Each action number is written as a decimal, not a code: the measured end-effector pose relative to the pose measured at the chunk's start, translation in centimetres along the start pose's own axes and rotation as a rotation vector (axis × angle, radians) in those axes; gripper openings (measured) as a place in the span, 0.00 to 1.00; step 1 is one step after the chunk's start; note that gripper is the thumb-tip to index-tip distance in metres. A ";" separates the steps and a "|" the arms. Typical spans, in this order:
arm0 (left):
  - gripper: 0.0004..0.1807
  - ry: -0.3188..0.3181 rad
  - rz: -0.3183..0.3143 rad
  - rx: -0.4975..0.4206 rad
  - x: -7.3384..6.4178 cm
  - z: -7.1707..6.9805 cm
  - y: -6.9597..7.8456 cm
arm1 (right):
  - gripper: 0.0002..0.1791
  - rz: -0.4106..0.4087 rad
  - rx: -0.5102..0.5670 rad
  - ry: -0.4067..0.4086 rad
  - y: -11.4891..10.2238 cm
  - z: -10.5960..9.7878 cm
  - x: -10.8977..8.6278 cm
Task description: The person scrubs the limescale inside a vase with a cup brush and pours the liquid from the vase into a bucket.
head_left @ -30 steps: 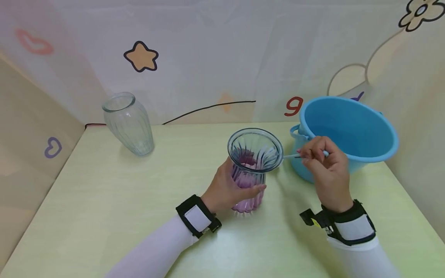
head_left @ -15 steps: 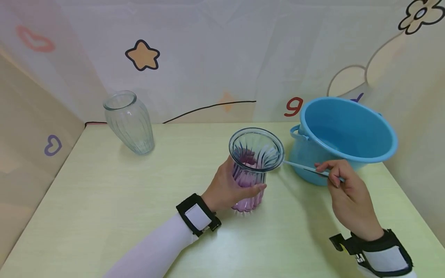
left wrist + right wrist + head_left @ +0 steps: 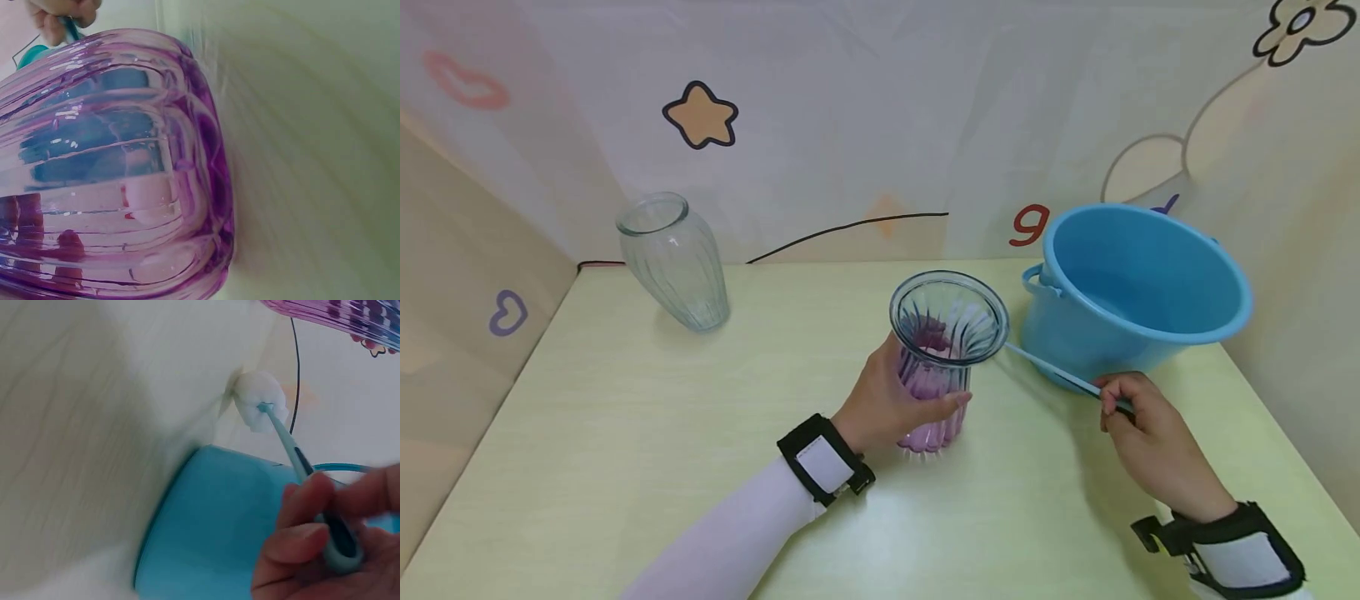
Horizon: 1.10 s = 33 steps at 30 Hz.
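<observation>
My left hand (image 3: 887, 404) grips a fluted glass vase (image 3: 931, 383), blue at its wide rim and purple lower down, its mouth tilted towards me. The vase's purple base (image 3: 209, 156) fills much of the left wrist view. To the right, my right hand (image 3: 1157, 446) pinches the handle of a light-blue sponge brush (image 3: 1052, 371). A round white sponge head (image 3: 257, 394) on the brush's far end shows in the right wrist view, apart from the vase there. Behind the vase, that head is hidden in the head view.
A light-blue bucket (image 3: 1060, 333) stands at the back right, just beyond the brush and my right hand. At the back left is a clear ribbed glass vase (image 3: 683, 271). The pale table (image 3: 625, 442) meets a printed cloth wall (image 3: 850, 108) behind.
My right hand has moved right and towards me, away from the bucket's rim, so more of the brush handle shows. The left hand and its vase stay nearly still.
</observation>
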<state>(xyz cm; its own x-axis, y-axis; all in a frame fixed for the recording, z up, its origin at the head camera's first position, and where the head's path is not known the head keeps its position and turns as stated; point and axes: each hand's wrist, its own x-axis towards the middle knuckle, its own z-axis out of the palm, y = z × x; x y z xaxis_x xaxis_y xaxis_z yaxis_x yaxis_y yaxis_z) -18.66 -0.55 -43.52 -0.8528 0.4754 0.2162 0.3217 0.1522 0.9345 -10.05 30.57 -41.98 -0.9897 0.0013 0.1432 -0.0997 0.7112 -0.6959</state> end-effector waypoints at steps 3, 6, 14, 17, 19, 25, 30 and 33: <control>0.51 0.002 0.001 -0.001 0.1 -0.1 0.1 | 0.09 0.045 -0.060 -0.080 0.2 -0.1 0.1; 0.52 0.002 -0.005 -0.002 0.1 -0.1 0.2 | 0.11 0.046 -0.102 -0.131 0.6 -0.1 0.3; 0.52 0.007 0.002 0.001 0.2 -0.2 0.3 | 0.11 0.029 -0.158 -0.225 1.4 0.1 0.2; 0.52 0.008 0.001 -0.001 0.2 -0.2 0.3 | 0.12 0.043 -0.176 -0.251 1.3 0.3 0.2; 0.52 0.006 -0.004 -0.004 0.1 -0.2 0.2 | 0.13 0.042 -0.185 -0.258 1.2 0.5 0.1; 0.51 0.000 -0.003 -0.010 0.0 -0.1 0.1 | 0.13 0.053 -0.202 -0.252 1.3 0.9 -0.2; 0.52 0.001 -0.008 -0.002 -0.1 -0.1 0.1 | 0.15 0.070 -0.208 -0.254 1.4 1.2 -0.7; 0.51 0.001 -0.014 0.000 -0.1 -0.1 0.1 | 0.15 0.068 -0.218 -0.250 1.5 1.3 -0.8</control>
<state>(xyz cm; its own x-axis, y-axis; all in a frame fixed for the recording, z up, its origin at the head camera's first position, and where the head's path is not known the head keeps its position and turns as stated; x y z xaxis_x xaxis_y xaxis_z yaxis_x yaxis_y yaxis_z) -18.60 -0.67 -43.38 -0.8574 0.4727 0.2033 0.3098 0.1589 0.9374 -9.51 30.72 -43.99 -0.9906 -0.0991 -0.0946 -0.0347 0.8493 -0.5268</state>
